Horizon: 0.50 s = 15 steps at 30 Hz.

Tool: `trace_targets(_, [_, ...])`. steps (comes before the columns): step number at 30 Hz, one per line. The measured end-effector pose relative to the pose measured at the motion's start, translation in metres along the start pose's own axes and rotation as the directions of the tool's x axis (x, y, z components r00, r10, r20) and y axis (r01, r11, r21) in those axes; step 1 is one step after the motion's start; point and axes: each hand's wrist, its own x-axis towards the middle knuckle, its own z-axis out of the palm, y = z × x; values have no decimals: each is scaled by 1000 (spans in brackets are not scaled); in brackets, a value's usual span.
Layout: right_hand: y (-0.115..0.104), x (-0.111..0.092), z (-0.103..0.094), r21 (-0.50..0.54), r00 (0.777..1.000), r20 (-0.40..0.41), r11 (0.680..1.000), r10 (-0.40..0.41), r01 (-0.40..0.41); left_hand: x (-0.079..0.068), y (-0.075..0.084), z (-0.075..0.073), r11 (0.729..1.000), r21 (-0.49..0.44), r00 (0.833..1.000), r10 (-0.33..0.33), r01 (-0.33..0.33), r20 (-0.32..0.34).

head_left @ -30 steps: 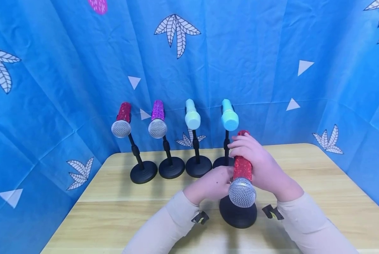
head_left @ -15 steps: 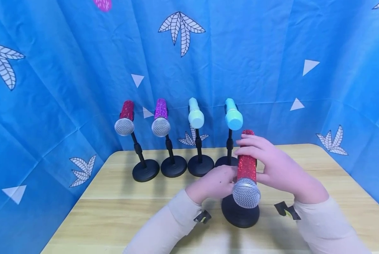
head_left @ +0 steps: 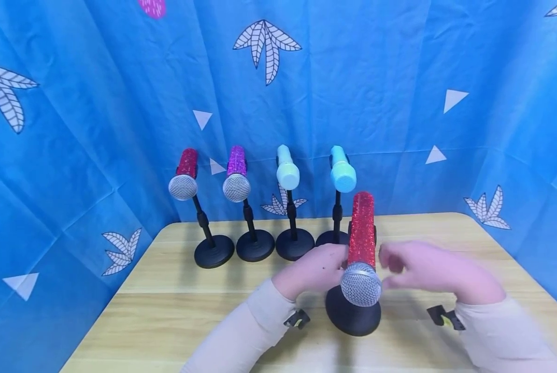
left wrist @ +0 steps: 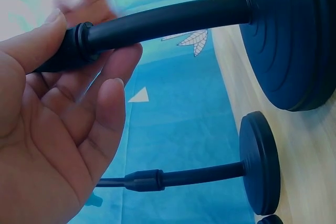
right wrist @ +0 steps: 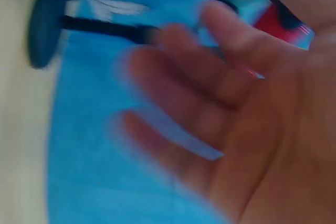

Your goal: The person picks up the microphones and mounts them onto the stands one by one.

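A red glitter microphone (head_left: 362, 228) with a silver mesh head rests in the holder of a black stand, head tilted toward me. The stand's round base (head_left: 353, 313) sits on the table. My left hand (head_left: 316, 268) grips the stand at its collar (left wrist: 83, 40), thumb on one side and fingers on the other, as the left wrist view shows. To the right of the microphone is my right hand (head_left: 434, 270), holding nothing, its fingers loosely bent. It is blurred in the right wrist view, fingers (right wrist: 173, 82) spread apart.
Behind stand several microphones on black stands in a row: a dark red one (head_left: 187, 163), a purple one (head_left: 236, 161), a pale mint one (head_left: 288, 171) and a turquoise one (head_left: 343, 173). A blue patterned curtain (head_left: 376, 77) surrounds the wooden table (head_left: 166, 311).
My right hand has let go of the red microphone's handle and moved down and to the right. My left hand stays on the stand.
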Motion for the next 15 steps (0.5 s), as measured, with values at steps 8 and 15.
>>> trace_targets(8, [1,17,66,127,962,246,980,118,-153,-1,-1,3,999,-51,1000,2,-2,6])
trace_targets(15, [0,22,79,169,949,249,957,191,-237,-4,-2,-4,994,-59,996,93,-92,1])
